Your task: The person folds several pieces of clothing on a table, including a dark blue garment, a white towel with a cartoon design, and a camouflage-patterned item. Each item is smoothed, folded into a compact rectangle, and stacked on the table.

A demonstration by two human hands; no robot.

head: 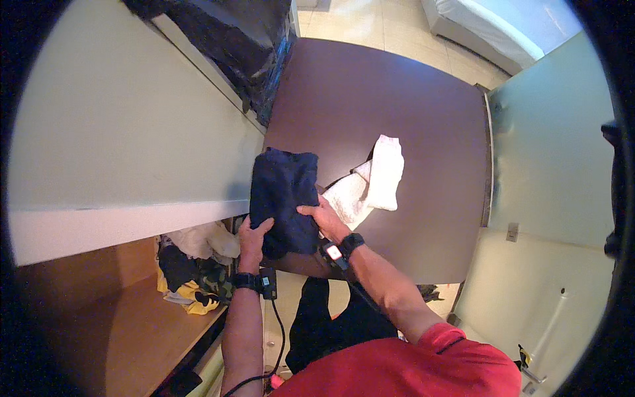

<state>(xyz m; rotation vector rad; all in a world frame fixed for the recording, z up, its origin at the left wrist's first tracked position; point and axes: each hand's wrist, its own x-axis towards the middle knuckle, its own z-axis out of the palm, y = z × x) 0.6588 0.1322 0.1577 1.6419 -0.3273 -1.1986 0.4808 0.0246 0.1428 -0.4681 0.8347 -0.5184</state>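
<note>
A dark navy folded cloth garment is held between both hands at the left edge of the brown table. My left hand grips its lower left side, thumb on top. On its right side, my right hand pinches it the same way, with the fingers hidden beneath. Just right of the garment, a white sock lies across another pale knitted item on the tabletop. My right hand is close to this pale item and overlaps it in view.
A wooden shelf at lower left holds a pile of clothes. Beside the table's left edge stands a pale cabinet panel, with black plastic sheeting behind. A pale door borders the right. A cable runs from my left wrist device.
</note>
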